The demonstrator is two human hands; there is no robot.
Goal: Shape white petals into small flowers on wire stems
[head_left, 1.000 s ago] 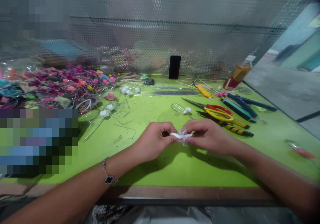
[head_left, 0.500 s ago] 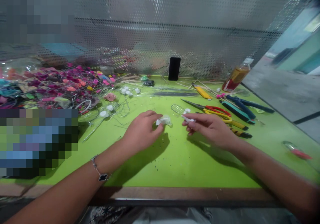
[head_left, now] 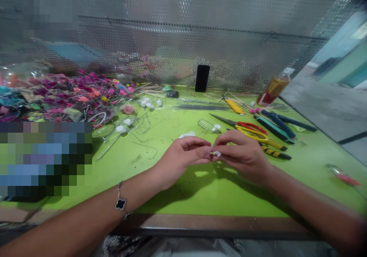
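Head view: where was the small white piece (head_left: 215, 153)?

Pinched between both hands, just above the green tabletop (head_left: 229, 201). The fingers hid most of it, so it was perhaps a scrap of white plastic, though I couldn't swear to that.

And the hands?

The left hand (head_left: 186, 155) and right hand (head_left: 242, 155) were both closed on it, their fingertips nearly meeting around it. Neither had let go.

How was a grip like that best kept?

Small and close: fingertips only, with both hands held low and steady so the piece couldn't twist or spring loose.

What lay nearest?

A second white piece (head_left: 187, 135) rested on the tabletop just beyond the left hand, near a clear wire loop (head_left: 206, 125). Beyond the right hand lay red-and-yellow-handled scissors (head_left: 252, 130) and a tool with a black-and-yellow striped handle (head_left: 275, 153). Farther left was a heap of pink and purple artificial flowers (head_left: 57, 96).
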